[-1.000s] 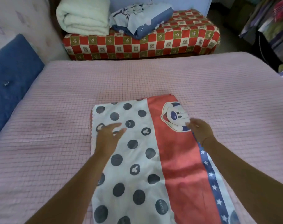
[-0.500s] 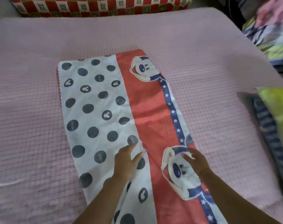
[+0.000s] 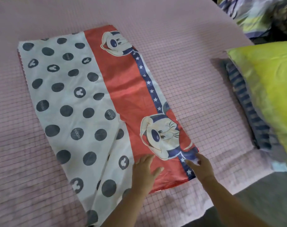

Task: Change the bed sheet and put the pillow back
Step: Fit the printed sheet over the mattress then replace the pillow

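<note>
Two bare forearms come in from the bottom edge, angled up and toward each other. The left hand point(image 3: 144, 172) lies palm down on the folded sheet point(image 3: 97, 102) near its near end, on the red band; its grip is spread, fingers fanned and straight, thumb out to the right. Just beside it, the right hand point(image 3: 201, 167) rests on the sheet's right edge. Its grip is likewise loose and flat, with fingers point(image 3: 189, 162) stretched forward over the blue star stripe below the nearer cartoon mouse face.

The sheet is a long folded rectangle lying flat on the bed point(image 3: 188, 46), slanting from near right to far left. Its left half is white with dark dots, its right half red with the stripe and a second mouse face at the far end. A crease runs through the white part near the left hand. The bed itself wears a pink checked cover.

To the right, well apart from the sheet, a yellow-green pillow point(image 3: 270, 95) lies at the bed's edge on top of a dark blue striped cushion point(image 3: 247, 104). Beyond them, at the far right corner, sits a blurred heap of patterned cloth point(image 3: 254, 13).
</note>
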`<state>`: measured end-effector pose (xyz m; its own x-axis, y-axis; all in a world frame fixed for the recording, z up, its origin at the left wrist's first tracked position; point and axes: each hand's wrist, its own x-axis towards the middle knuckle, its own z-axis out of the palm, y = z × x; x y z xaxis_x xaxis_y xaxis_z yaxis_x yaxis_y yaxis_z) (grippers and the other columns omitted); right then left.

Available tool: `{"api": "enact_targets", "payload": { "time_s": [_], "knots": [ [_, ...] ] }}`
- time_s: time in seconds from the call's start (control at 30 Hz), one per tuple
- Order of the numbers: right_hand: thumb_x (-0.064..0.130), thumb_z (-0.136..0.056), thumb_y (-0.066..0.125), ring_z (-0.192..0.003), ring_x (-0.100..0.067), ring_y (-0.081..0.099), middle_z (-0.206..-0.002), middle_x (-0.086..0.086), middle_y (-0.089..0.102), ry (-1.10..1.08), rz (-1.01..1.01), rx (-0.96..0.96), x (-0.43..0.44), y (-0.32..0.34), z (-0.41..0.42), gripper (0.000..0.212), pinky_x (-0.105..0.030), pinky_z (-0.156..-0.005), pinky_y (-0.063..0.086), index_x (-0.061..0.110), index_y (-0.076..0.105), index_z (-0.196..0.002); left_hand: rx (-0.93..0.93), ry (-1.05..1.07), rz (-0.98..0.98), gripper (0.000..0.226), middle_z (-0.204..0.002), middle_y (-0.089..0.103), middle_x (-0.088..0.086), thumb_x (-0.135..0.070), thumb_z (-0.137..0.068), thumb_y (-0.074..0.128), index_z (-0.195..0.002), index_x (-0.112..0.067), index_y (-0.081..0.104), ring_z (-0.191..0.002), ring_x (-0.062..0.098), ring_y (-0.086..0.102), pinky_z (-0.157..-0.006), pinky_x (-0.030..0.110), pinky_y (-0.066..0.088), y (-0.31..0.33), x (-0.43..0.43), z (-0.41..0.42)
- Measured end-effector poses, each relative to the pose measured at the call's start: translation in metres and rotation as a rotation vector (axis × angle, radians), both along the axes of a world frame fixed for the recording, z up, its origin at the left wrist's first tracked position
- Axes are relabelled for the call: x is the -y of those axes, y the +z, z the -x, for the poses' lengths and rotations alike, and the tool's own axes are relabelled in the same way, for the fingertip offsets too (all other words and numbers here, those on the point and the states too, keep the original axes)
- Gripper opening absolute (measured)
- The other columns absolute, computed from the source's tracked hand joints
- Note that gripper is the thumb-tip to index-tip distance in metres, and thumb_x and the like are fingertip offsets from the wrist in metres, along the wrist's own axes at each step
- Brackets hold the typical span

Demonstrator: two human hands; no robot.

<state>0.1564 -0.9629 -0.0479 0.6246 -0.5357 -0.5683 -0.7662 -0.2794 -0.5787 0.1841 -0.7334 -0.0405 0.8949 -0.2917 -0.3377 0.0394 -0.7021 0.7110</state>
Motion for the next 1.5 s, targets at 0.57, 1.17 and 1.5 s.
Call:
{"api": "enact_targets", "payload": {
  "time_s": [0.57, 1.17, 1.5],
  "knots": [
    [0.019, -0.088, 0.065, -0.077, -0.010, 0.062, -0.082, -0.009, 0.069, -0.051, -0.521, 0.150, 0.052, 0.022, 0.045, 0.019, -0.014, -0.068, 0.045, 0.000, 0.070, -0.089, 0.033, -0.026, 0.064, 0.085, -0.136, 0.056, -0.010, -0.077, -0.070, 0.044, -0.138, -0.026, 0.051, -0.130, 0.008, 0.046, -0.109, 0.026, 0.038, -0.002, 0.151, 0.060],
    [0.027, -0.097, 0.054, -0.104, -0.022, 0.062, -0.115, -0.007, 0.065, -0.100, -0.616, 0.153, 0.005, 0.044, 0.018, 0.016, -0.036, -0.089, 0.054, 0.018, 0.064, -0.105, 0.206, 1.062, 0.146, 0.035, -0.080, 0.063, 0.010, -0.030, -0.099, 0.053, -0.091, 0.002, 0.066, -0.078, 0.026, 0.055, -0.076, 0.034, 0.044, 0.086, 0.006, 0.003],
    [0.040, -0.095, 0.054, -0.112, -0.025, 0.057, -0.110, 0.001, 0.064, 0.182, -0.606, 0.179, -0.097, 0.079, -0.034, 0.013, -0.041, -0.105, 0.043, 0.030, 0.063, -0.090, 0.287, 1.265, 0.277, 0.034, -0.058, 0.048, 0.002, -0.028, -0.096, 0.058, -0.069, -0.007, 0.053, -0.058, 0.017, 0.043, -0.058, 0.026, 0.037, 0.132, -0.099, 0.020]
  ]
}}
